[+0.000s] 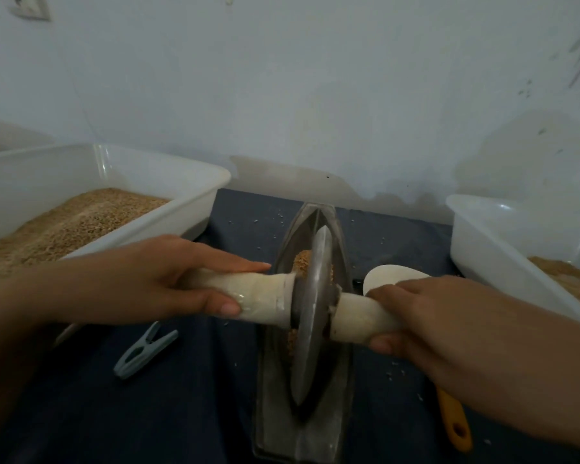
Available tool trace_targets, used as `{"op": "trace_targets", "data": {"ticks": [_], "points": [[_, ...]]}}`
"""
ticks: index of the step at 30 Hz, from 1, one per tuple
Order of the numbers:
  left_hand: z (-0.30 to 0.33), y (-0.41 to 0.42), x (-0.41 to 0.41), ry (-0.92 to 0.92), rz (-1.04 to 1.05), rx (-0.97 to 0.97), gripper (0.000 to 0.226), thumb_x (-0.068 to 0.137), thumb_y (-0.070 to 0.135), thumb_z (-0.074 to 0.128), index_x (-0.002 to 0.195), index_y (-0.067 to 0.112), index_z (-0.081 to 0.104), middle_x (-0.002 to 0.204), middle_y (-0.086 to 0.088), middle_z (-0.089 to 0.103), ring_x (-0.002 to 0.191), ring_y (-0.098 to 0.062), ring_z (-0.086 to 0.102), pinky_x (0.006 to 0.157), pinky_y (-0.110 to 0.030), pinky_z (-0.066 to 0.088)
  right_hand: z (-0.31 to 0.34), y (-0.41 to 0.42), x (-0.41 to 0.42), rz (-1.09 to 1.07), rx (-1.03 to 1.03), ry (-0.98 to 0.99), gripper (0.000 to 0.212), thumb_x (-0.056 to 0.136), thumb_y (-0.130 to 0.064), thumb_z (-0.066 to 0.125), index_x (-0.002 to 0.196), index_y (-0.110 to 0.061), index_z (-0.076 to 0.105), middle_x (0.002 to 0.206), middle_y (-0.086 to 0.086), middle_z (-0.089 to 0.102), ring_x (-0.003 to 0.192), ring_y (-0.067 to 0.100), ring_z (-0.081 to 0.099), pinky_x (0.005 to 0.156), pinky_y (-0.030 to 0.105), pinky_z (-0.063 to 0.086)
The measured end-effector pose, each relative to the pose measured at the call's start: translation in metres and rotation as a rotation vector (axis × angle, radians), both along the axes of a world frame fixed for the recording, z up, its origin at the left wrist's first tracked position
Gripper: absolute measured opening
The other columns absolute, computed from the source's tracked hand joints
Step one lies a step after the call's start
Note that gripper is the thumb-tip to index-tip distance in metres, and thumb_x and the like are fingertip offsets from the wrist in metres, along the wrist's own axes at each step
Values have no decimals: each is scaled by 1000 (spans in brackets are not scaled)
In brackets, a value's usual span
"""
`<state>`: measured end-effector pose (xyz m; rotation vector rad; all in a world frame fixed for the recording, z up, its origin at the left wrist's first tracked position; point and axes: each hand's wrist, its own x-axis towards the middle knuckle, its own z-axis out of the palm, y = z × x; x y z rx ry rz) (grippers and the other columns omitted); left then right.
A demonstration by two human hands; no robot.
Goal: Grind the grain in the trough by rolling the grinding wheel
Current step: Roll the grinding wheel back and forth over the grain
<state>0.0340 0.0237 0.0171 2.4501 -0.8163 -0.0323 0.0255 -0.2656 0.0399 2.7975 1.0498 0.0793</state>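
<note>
While both hands clasp the handles, left hand (154, 279) and right hand (449, 326), I judge rolling underway: grinding wheel (310, 316) sits mid-trough (272, 413) over grain (302, 261). Next I'd need even pressure along it.

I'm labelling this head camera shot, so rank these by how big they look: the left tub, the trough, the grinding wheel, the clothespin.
1. left tub
2. trough, nearer the camera, so unsure
3. grinding wheel
4. clothespin
</note>
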Motion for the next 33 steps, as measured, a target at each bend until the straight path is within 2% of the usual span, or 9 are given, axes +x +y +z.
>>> {"op": "trace_targets", "data": {"ticks": [3, 5, 7, 11, 17, 23, 26, 29, 33], "points": [[-1, -3, 0, -36, 40, 31, 51, 73, 73, 46, 122, 70, 35, 110, 39, 56, 95, 15, 56, 80, -7, 42, -3, 0, 6, -24, 48, -12, 34, 94, -53, 31, 120, -33, 37, 99, -15, 44, 73, 0, 39, 58, 15, 30], [-11, -8, 6, -91, 136, 56, 49, 76, 73, 41, 124, 67, 36, 105, 30, 62, 90, 11, 56, 75, -10, 40, -17, 2, 24, -54, 124, -85, 35, 95, -49, 35, 125, -32, 35, 115, -13, 48, 93, 3, 46, 76, 17, 33], [-23, -16, 13, -249, 253, 150, 61, 74, 66, 37, 134, 55, 29, 111, 17, 60, 92, 2, 54, 79, -18, 38, -35, 4, 45, -111, 141, -230, 43, 97, -45, 33, 137, -30, 27, 130, -9, 44, 113, 10, 42, 94, 24, 29], [-35, -25, 26, -545, 319, 253, 62, 83, 53, 35, 141, 32, 35, 105, -1, 62, 92, -16, 55, 77, -29, 37, -48, 4, 63, -182, 170, -295, 49, 97, -44, 33, 142, -26, 24, 136, -7, 42, 120, 11, 38, 101, 23, 22], [-13, -3, 11, -94, 108, 43, 51, 76, 71, 47, 126, 65, 38, 106, 29, 62, 95, 11, 57, 80, -10, 42, -22, 5, 26, -40, 23, -150, 38, 95, -49, 36, 128, -30, 35, 126, -9, 47, 112, 10, 44, 96, 25, 28], [0, 4, 2, 173, -4, 17, 51, 73, 75, 48, 122, 70, 36, 115, 32, 60, 102, 4, 60, 86, -18, 47, -4, 5, 4, 30, 36, -99, 42, 94, -55, 29, 129, -33, 33, 122, -13, 46, 106, 5, 45, 73, 22, 22], [-10, -5, 7, 26, 130, 44, 50, 71, 72, 42, 121, 69, 35, 97, 33, 62, 87, 12, 57, 75, -9, 41, -19, 6, 26, -45, 114, -146, 39, 95, -49, 34, 130, -33, 33, 124, -13, 47, 110, 7, 45, 89, 22, 31], [-24, -19, 16, -279, 269, 159, 60, 73, 67, 32, 131, 55, 25, 102, 16, 58, 86, 1, 53, 77, -20, 38, -42, 5, 50, -144, 167, -291, 44, 96, -45, 35, 137, -31, 28, 130, -11, 45, 115, 9, 41, 97, 23, 25], [-36, -26, 21, -618, 294, 243, 59, 84, 46, 42, 138, 23, 45, 100, -5, 65, 86, -22, 60, 73, -33, 41, -56, 2, 56, -207, 215, -307, 54, 97, -43, 35, 146, -27, 18, 139, -9, 40, 123, 10, 36, 103, 23, 21]]}}
